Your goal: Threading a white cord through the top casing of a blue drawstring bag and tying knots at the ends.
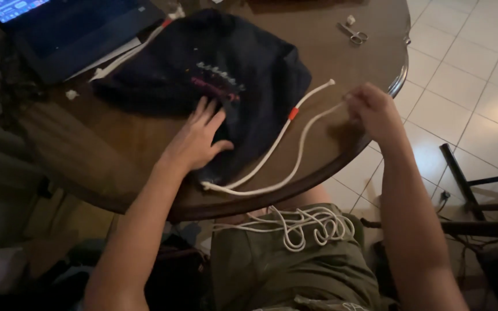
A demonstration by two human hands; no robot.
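Nearest to us, at six o'clock, a loose tangle of white cord (301,224) lies in soft loops on the lap of our olive-green shorts (295,270), whose cloth looks matte and creased. Just beyond it runs the rounded, moulded edge of the dark wooden table (116,150), smooth and faintly glossy. Our left hand (196,140) lies open and flat at about nine o'clock from the middle, fingers spread, pressing the lower corner of a dark navy fabric bag (214,69); the bag is limp and rumpled, with a small pale and reddish print on its face. From under that corner a white cord (272,151) of round, twisted weave comes out and curves along the table edge, one strand bearing a short red band (293,113) and ending free toward one o'clock. The other strand rises to our right hand (373,109) at three o'clock, which is closed, pinching the cord's end between its fingertips. Farther off, at one o'clock, small metal scissors (354,34) lie near the rim. At eleven o'clock sits an open laptop (59,29) with a lit screen, flat white strips of material (122,57) beside it. Pale square floor tiles (468,69) show at two o'clock.
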